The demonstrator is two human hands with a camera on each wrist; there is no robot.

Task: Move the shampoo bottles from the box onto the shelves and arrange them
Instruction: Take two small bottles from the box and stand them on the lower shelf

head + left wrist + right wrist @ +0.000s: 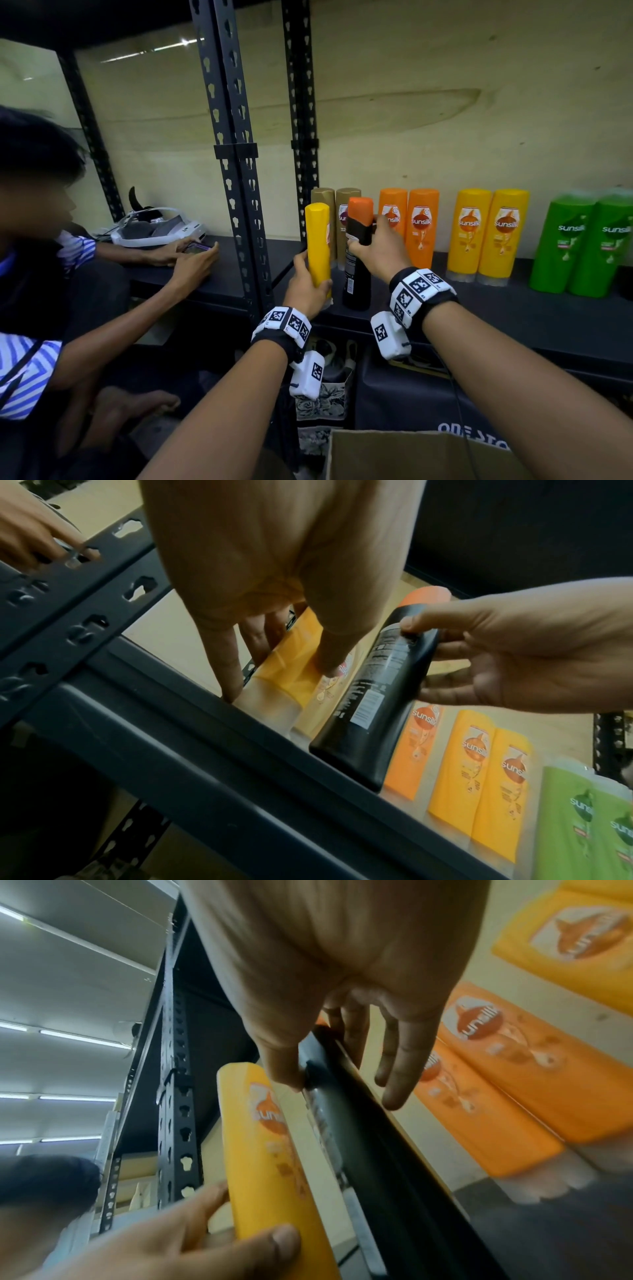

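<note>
Yellow bottle [318,248] upright at the front left of the shelf [479,310], gripped low on its body by the left hand [303,291], fingers [222,664] curled round it, thumb on the near face. Whether its clear cap touches the shelf board I cannot tell.

Black bottle [358,260], orange end up, just right of it, base at the shelf's front edge; right hand [378,251] holds the upper body, thumb pinching one side, fingers [394,1069] loosely spread behind.

Risks, as judged:
- Both stand near the front lip; released there, either could tip off toward the box [394,455] below.
- The black bottle is held high, so its base may swing.
- Pushing back could knock the brown bottles [337,219] or orange bottles [409,226] in the row behind.
</note>
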